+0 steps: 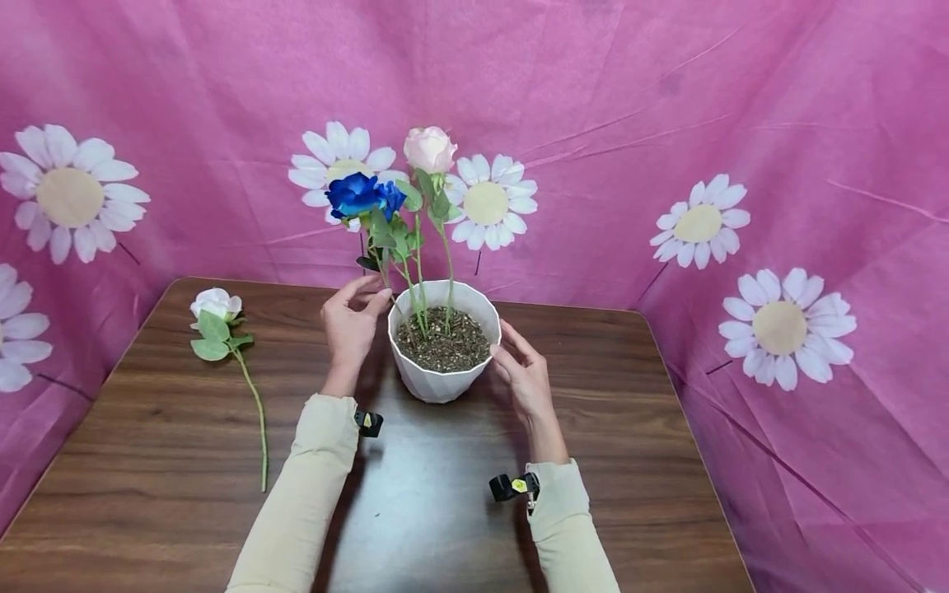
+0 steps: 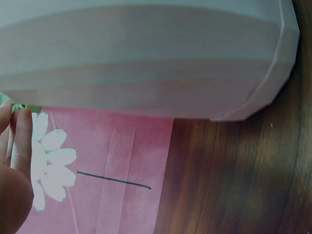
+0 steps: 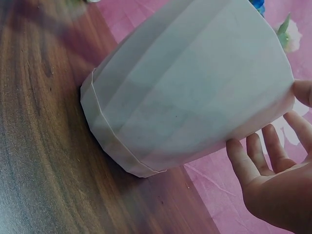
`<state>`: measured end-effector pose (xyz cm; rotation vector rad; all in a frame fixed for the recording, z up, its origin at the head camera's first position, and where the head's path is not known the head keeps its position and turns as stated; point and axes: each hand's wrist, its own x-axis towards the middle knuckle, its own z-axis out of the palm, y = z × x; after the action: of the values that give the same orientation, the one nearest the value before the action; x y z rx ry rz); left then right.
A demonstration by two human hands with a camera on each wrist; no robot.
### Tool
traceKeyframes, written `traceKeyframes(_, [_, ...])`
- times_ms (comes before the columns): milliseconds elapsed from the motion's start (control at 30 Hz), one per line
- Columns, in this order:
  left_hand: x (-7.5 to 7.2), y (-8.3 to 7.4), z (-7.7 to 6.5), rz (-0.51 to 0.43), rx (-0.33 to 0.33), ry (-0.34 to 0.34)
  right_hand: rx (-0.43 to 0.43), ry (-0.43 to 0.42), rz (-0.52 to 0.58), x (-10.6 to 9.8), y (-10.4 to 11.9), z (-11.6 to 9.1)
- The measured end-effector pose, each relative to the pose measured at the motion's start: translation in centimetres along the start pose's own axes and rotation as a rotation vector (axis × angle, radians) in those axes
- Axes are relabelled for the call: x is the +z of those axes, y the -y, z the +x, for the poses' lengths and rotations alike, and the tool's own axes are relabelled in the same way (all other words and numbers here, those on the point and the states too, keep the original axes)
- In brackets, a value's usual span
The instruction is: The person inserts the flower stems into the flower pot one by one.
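In the head view, a white faceted flowerpot point(image 1: 437, 385) filled with dark soil point(image 1: 448, 346) stands on the table. A pale pink rose point(image 1: 431, 150) and blue roses point(image 1: 356, 195) rise above it on green stems. My left hand point(image 1: 348, 328) is at the pot's left rim, thumb and fingers pinching a blue rose's stem low down; its lower end is hard to make out. Green shows at those fingertips point(image 2: 24, 113) in the left wrist view. On the other side, my right hand point(image 1: 528, 380) rests its fingertips point(image 3: 235, 146) against the pot's outer wall, thumb near the rim.
A white rose point(image 1: 216, 303) with green leaves and a long stem lies on the left of the brown wooden table point(image 1: 623, 494). Behind the table hangs a pink cloth point(image 1: 593, 74) printed with white daisies.
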<state>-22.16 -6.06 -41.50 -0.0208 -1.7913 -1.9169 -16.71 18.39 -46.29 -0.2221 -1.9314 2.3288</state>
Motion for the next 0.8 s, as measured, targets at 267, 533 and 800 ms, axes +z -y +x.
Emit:
traceKeyframes(267, [-2.4, 0.3, 0.3, -0.052, -0.080, 0.029, 0.007, 0.006, 0.018, 0.1, 0.2, -0.1])
traceKeyframes(533, [-6.1, 0.3, 0.6, 0.083, -0.165, -0.043, -0.008, 0.018, 0.028, -0.1, 0.2, 0.1])
traceKeyframes(800, [-9.9, 3.7, 1.2, 0.056, -0.256, -0.115, -0.007, 0.020, 0.016, -0.1, -0.1, 0.0])
